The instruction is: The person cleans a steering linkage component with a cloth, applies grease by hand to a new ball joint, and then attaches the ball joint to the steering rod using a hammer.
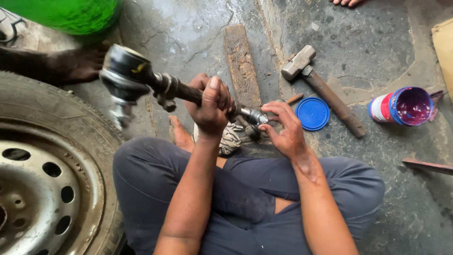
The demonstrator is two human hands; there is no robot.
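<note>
While hands grip rod (pixel 188 92), red-labelled tin (pixel 401 106) lies open.

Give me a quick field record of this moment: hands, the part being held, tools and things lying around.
left hand: fist closed around the shaft of the steering rod, holding it up off the floor
right hand: fingertips at the rod's metal end
rod head: black ball joint, blurred
hammer: lying on the concrete, untouched
blue lid: flat on the floor beside the hammer
open can: on its side, purple inside
rag: bunched under the hands
wheel: tyre on steel rim, to the person's left
</note>
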